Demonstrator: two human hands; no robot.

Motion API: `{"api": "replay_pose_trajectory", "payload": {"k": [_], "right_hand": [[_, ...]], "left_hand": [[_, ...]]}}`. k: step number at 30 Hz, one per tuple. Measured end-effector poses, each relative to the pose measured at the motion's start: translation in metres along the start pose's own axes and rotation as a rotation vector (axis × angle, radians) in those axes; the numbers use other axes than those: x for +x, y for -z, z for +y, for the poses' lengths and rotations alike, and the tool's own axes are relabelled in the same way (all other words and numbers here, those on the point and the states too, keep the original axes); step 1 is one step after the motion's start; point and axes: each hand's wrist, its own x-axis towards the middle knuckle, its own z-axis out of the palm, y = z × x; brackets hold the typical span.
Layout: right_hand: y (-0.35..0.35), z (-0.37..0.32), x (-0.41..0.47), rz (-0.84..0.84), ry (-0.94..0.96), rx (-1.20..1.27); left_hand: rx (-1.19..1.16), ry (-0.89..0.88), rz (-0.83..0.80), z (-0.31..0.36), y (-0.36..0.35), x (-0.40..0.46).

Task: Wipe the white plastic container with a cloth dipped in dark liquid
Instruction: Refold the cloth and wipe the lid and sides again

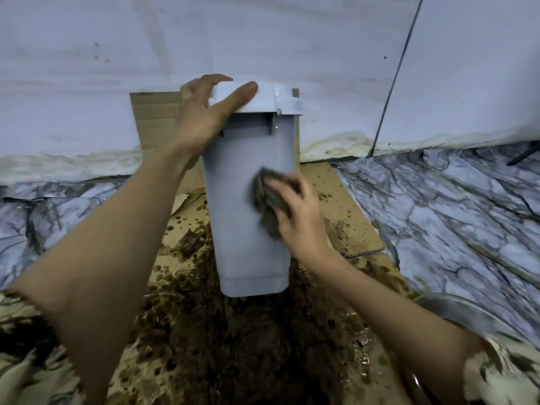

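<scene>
One white plastic container (248,206), tall and lidded, stands on stained cardboard (347,200) laid over a marble-patterned floor (467,206), close to the wall (263,39). Its long axis runs base to lid, the base toward the viewer and the lid toward the wall. Whether the base rests on the cardboard or is tipped clear of it cannot be told.

The left hand (204,118) grips the lid end, thumb laid along the lid's near edge and fingers curled over its far left corner. The right hand (295,214) presses one dark, wet cloth (268,200) against the near face, toward its right edge and roughly midway up; the fingers are bent around the cloth.

From the cloth, unwiped surface extends both toward the lid and toward the base, so the next stroke probably follows the long axis. The right hand is nearer the base, the left nearer the lid.

A round metal basin (455,314) shows only its rim at lower right; its contents are hidden. Dark splashes are thickest on the cardboard's near portion.

Count: one container, one cloth, one basin, two hands.
</scene>
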Motion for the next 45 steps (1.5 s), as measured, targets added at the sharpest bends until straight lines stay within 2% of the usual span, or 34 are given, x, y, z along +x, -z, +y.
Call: {"api": "replay_pose_trajectory", "payload": {"k": [2, 4, 7, 10, 14, 16, 22, 24, 27, 30, 34, 37, 40, 42, 45], "right_hand": [[0.000, -0.005, 0.028, 0.102, 0.004, 0.029], [-0.011, -0.003, 0.018, 0.165, -0.021, -0.014], [-0.039, 0.013, -0.059, 0.034, -0.164, -0.024], [-0.056, 0.021, -0.136, -0.097, -0.423, 0.216], [-0.055, 0.016, -0.134, -0.128, -0.774, 0.321], [-0.050, 0.006, -0.107, -0.079, -0.803, 0.307], [-0.010, -0.019, 0.050, 0.128, -0.588, 0.409], [-0.009, -0.022, 0.079, 0.186, -0.533, 0.404], [-0.017, -0.026, 0.047, 0.193, -0.372, 0.301], [-0.017, -0.024, 0.006, 0.043, -0.193, 0.117], [0.002, -0.025, 0.041, 0.102, -0.201, 0.125], [-0.005, -0.026, 0.045, 0.099, -0.135, 0.068], [-0.031, -0.018, -0.002, -0.037, -0.068, -0.306], [-0.047, -0.012, -0.027, -0.133, 0.075, -0.556], [-0.055, -0.018, -0.010, -0.122, 0.278, -0.704]], "left_hand": [[-0.005, 0.004, 0.002, 0.002, -0.001, 0.002], [-0.010, 0.016, 0.000, 0.004, -0.002, 0.003], [-0.013, 0.021, 0.003, 0.005, -0.003, 0.001], [-0.009, 0.010, 0.009, 0.001, 0.000, -0.003], [-0.008, 0.005, 0.019, -0.003, 0.001, -0.005], [-0.014, 0.005, 0.027, -0.004, 0.000, -0.003], [0.000, -0.010, 0.043, -0.003, -0.002, -0.005], [0.003, -0.001, 0.037, -0.003, -0.001, -0.004], [0.004, 0.002, 0.032, -0.005, 0.004, -0.004], [0.023, 0.008, -0.002, -0.005, 0.009, -0.005], [0.124, 0.006, -0.067, 0.003, 0.006, -0.005], [0.171, 0.022, -0.109, 0.008, 0.012, -0.004], [0.186, 0.040, -0.193, 0.007, 0.028, -0.005], [0.203, 0.045, -0.228, 0.006, 0.033, -0.006], [0.244, 0.049, -0.246, 0.009, 0.032, -0.006]]}}
